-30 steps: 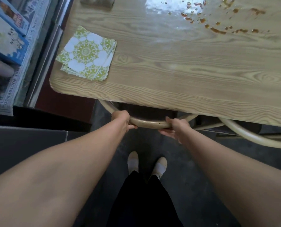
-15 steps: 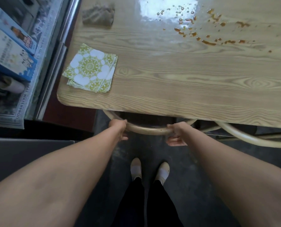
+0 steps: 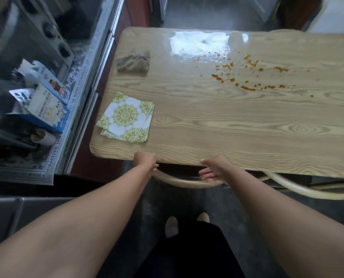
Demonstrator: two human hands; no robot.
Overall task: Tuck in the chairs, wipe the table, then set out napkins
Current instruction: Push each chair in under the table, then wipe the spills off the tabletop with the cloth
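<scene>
Right hand (image 3: 212, 170) lifted off chair back (image 3: 179, 183), fingers loose | left hand (image 3: 146, 161) curled, hold unclear | chair back spans 9–3 o'clock, bowed toward 6

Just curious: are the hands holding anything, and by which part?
Left hand grips the chair by its curved back rail, left end; right hand is open, holding nothing.

The chair (image 3: 179, 182) is mostly hidden under the table (image 3: 227, 121); only its curved back rail shows. The table's right end runs off the frame. The left hand (image 3: 145, 160) covers its own fingers, so its grip is unclear. The boxes (image 3: 46, 105) are blurred, their print unreadable.
</scene>
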